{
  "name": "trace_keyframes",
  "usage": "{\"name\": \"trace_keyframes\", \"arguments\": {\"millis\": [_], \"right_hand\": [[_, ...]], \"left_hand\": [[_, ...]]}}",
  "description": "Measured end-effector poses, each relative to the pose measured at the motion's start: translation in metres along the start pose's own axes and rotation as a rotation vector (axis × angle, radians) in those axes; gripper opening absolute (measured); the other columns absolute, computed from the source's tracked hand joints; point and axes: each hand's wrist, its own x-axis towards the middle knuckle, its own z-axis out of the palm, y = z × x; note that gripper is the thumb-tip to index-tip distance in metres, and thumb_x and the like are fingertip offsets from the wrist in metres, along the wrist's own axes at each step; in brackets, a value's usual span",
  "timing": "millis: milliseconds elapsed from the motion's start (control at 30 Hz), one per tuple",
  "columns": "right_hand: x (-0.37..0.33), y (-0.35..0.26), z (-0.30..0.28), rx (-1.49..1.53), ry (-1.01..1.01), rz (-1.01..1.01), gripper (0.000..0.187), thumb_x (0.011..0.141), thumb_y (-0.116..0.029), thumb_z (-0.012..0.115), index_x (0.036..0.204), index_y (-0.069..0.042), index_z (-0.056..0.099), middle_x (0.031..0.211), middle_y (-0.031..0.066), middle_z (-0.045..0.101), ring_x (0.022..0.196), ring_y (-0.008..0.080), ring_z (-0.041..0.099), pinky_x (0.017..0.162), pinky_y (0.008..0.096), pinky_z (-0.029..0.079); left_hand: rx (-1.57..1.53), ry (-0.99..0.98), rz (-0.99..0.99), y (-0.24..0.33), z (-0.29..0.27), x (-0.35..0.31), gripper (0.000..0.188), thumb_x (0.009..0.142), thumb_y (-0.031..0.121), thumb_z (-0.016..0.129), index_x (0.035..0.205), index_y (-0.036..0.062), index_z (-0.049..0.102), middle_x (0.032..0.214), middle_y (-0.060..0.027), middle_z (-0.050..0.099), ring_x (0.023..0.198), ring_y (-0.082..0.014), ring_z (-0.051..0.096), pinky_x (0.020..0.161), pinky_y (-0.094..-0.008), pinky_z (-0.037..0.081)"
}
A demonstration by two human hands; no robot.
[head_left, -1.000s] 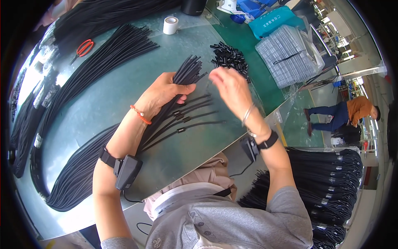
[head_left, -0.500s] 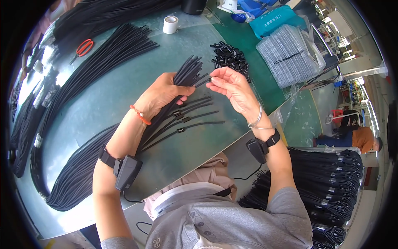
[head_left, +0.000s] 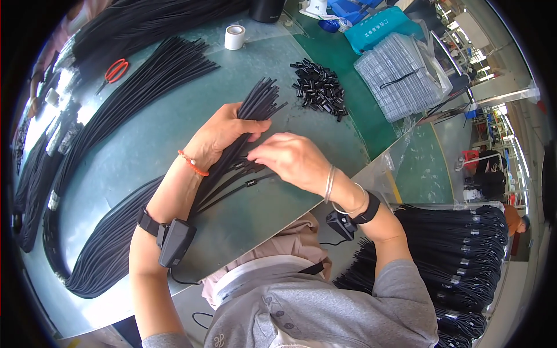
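Note:
My left hand (head_left: 231, 129) is wrapped around a bundle of thin black cords (head_left: 259, 100), whose cut ends stick up past the thumb. Just below it, the fingers of my right hand (head_left: 290, 161) are pinched together at a black cord beside the bundle; the fingertips partly hide what is between them. Several cords fan out under that hand, and some carry a small black sleeve (head_left: 251, 182). A heap of loose small black sleeves (head_left: 319, 88) lies beyond my right hand.
A white tape roll (head_left: 234, 37), red-handled scissors (head_left: 116, 71) and another black cord bundle (head_left: 156, 78) lie on the green table. Clear plastic trays (head_left: 394, 75) are stacked at the far right. More cord bundles (head_left: 447, 255) hang to the right of my body. Someone is in the background.
My right hand has moved down and left, from the cord ends near the heap to the fanned cords below the bundle. My left hand keeps its grip on the bundle.

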Motion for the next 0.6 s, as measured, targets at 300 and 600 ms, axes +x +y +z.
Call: {"name": "trace_keyframes", "arguments": {"millis": [300,600], "right_hand": [[-0.001,0.081,-0.039,-0.522,0.155,0.258,0.011,0.081,-0.01,0.07,0.09,-0.005,0.066,0.084,0.0098,0.064,0.079,0.0256,0.06,0.07,0.0341,0.049],[-0.003,0.063,-0.032,0.293,-0.02,0.486,0.016,0.087,-0.009,0.067,0.101,-0.004,0.061,0.088,0.0018,0.063,0.081,0.01,0.06,0.07,0.0256,0.05]], "left_hand": [[0.07,-0.023,-0.014,-0.001,-0.001,0.004,0.019,0.081,0.013,0.073,0.086,0.0001,0.061,0.073,-0.0014,0.058,0.06,-0.0073,0.051,0.055,-0.0223,0.043],[0.092,0.014,0.008,-0.005,0.0,0.007,0.019,0.078,0.011,0.075,0.088,-0.0004,0.063,0.074,-0.0008,0.059,0.06,-0.0067,0.05,0.053,-0.0224,0.041]]}}
